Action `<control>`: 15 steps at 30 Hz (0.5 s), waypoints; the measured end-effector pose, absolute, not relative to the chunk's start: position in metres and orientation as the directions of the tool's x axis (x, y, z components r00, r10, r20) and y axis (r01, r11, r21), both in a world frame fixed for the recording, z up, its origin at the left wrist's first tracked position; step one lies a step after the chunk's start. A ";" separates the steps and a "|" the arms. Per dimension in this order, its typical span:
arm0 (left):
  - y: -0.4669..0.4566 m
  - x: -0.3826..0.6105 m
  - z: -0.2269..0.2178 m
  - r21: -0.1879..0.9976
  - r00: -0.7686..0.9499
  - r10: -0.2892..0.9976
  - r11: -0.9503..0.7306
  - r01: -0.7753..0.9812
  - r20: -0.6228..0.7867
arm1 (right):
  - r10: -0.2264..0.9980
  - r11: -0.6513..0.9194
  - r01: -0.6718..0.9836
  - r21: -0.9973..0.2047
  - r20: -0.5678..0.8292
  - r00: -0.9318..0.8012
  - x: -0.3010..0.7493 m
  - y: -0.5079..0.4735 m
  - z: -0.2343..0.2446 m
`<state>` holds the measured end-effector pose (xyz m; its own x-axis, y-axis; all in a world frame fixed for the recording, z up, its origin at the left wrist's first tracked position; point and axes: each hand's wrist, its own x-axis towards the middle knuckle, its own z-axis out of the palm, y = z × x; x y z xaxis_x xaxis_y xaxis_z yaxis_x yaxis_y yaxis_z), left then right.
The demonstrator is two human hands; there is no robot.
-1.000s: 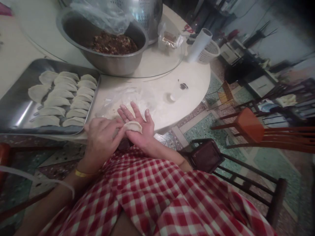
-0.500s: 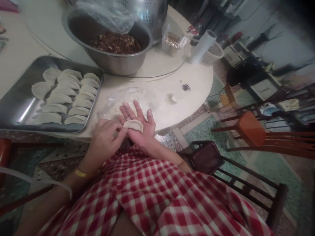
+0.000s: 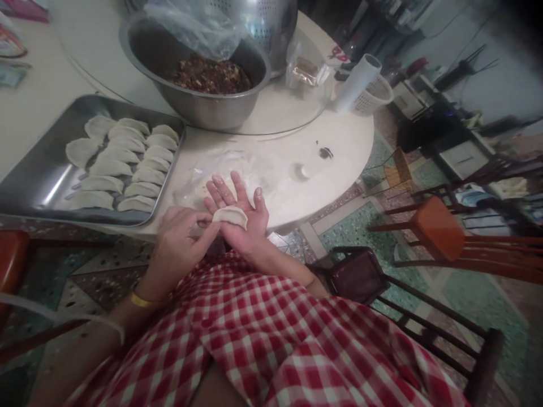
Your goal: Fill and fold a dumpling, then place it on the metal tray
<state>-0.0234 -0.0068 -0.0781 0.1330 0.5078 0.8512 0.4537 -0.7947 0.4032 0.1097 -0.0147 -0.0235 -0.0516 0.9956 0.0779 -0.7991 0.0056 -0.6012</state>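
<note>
- A pale crimped dumpling (image 3: 229, 216) lies across the upturned palm of the right hand (image 3: 253, 224), above the near edge of the worktop (image 3: 275, 192).
- The right fingers are spread and released, dusted white, and point towards 12 o'clock.
- At the dumpling's 9 o'clock end, the left hand (image 3: 180, 237) has its thumb and fingers pinched on the tip; a yellow band (image 3: 144, 299) circles that wrist.
- At 10 o'clock from the dumpling, a metal tray (image 3: 38, 169) holds rows of dumplings (image 3: 112, 167).
- Just short of 12 o'clock, a steel bowl (image 3: 212, 110) contains a dark chopped mixture (image 3: 212, 76), with clear plastic (image 3: 195, 28) draped over it.
- Between 1 and 2 o'clock, a pale roll (image 3: 360, 82) leans beside a white perforated basket (image 3: 375, 97).
- At 3 o'clock, well apart, is an orange-brown chair (image 3: 439, 229).
</note>
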 end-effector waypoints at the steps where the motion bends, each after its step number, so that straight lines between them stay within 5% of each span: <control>1: -0.006 -0.023 -0.078 0.402 0.137 0.507 -0.796 0.453 0.851 | 0.996 0.005 -0.797 -0.605 0.075 -0.050 0.109 -0.015 -0.024; 15: -0.006 -0.033 -0.075 0.310 0.157 0.451 -0.787 0.533 0.878 | 0.996 -0.013 -0.793 -0.608 0.060 -0.062 0.105 -0.014 -0.026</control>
